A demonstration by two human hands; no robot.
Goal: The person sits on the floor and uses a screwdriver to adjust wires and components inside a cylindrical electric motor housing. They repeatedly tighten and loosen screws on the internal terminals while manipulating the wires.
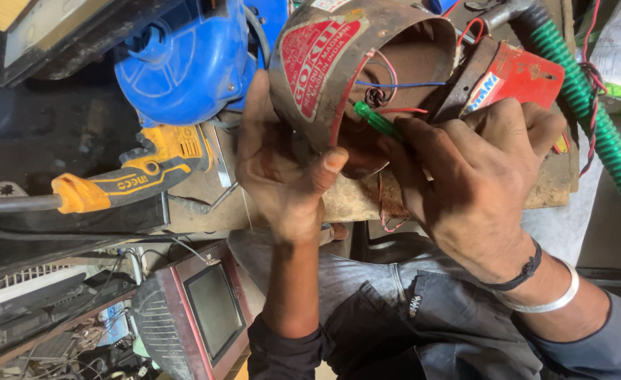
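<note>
A rusty round metal motor housing [324, 63] with a red label lies on its side, its open end facing me, with red and blue wires [395, 84] inside. My left hand [282, 169] grips the housing's lower left rim, thumb against the edge. My right hand [479, 183] holds a green-handled screwdriver [375, 118] whose tip points into the opening among the wires. A red part [521, 74] is attached behind the housing.
A blue pump body [184, 63] stands at the upper left. A yellow and black power tool [134, 172] lies to the left on a worn wooden board [356, 200]. A green ribbed hose [599, 112] runs down the right. A small old monitor [205, 317] sits below.
</note>
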